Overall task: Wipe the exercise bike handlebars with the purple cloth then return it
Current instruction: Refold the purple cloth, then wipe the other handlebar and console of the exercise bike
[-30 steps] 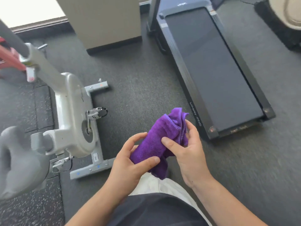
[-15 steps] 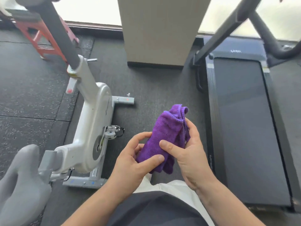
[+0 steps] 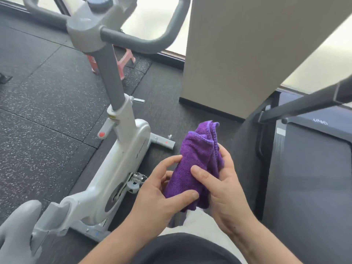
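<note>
Both hands grasp the purple cloth (image 3: 198, 164) at waist height, in front of the person's body and well apart from the exercise bike (image 3: 122, 168). The left hand (image 3: 158, 197) cups the lower end from beneath, its thumb pressed across the fabric; the right hand (image 3: 222, 189) closes on the opposite side, thumb on the front face and fingers behind. Held so between two opposing thumbs, the cloth is bunched into a thick upright wad whose folded edges stand free above the hands, a shape that probably gives a padded wiping face and keeps loose corners from trailing. The handlebars (image 3: 133, 38) lie at the top left of the view, high above the cloth and untouched by it; their curved grey bar spreads to either side of the central clamp on the bike's post (image 3: 110, 77). The saddle (image 3: 17, 231) shows at the lower left and a treadmill (image 3: 308, 178) at the right, so the person stands on the floor (image 3: 47, 111) between the two machines. Judged from this arrangement, wiping has not begun: the cloth is being readied for the reach toward the bars.
</note>
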Demonstrator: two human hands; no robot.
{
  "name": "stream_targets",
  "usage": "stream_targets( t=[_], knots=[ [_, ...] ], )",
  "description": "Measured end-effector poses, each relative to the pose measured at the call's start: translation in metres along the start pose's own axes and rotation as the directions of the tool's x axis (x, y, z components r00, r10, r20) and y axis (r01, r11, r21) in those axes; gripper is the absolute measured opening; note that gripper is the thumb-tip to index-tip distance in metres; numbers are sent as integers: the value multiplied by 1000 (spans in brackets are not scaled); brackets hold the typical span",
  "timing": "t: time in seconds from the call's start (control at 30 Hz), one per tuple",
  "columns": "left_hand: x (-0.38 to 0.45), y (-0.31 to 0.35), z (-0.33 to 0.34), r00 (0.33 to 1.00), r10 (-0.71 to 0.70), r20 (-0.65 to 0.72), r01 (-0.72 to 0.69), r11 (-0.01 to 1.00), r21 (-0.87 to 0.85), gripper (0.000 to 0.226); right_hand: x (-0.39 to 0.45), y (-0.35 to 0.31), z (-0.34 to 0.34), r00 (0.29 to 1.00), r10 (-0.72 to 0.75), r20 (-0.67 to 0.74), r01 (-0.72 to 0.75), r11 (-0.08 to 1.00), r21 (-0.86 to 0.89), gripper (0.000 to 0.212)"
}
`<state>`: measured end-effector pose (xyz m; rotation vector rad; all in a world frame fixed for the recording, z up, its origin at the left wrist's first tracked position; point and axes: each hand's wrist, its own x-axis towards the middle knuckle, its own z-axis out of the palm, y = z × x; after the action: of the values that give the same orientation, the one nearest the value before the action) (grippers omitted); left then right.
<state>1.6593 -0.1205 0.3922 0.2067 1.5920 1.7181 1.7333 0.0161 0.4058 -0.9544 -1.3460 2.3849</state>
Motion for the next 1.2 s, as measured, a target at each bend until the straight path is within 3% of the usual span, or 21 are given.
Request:
stream_targets(
  t=[0.33,0.53,0.77,0.97,1.07,1.2],
  knots=[
    [103,63,51,965,180,-192,-163,981,100,75,123,-97,10,989,-64,135,92,973,-214,57],
    [131,91,53,889,370,-269,-274,902,334,72,172,-136,18,981,-94,168,132,964,-229,46],
    [168,123,5,781,544,-306,-334,778,532,44,234,-181,49,972,-177,155,223,905,-363,39],
    [207,160,-82,642,710,-288,-156,489,858,40,251,-192,84,912,-378,161,397,709,-583,36],
    [233,171,-118,678,692,-249,-63,392,918,56,259,-188,107,866,-447,225,448,491,-747,34],
    [255,172,-159,743,620,-252,1,376,927,70,262,-171,137,848,-415,329,461,275,-844,35]
  ],
)
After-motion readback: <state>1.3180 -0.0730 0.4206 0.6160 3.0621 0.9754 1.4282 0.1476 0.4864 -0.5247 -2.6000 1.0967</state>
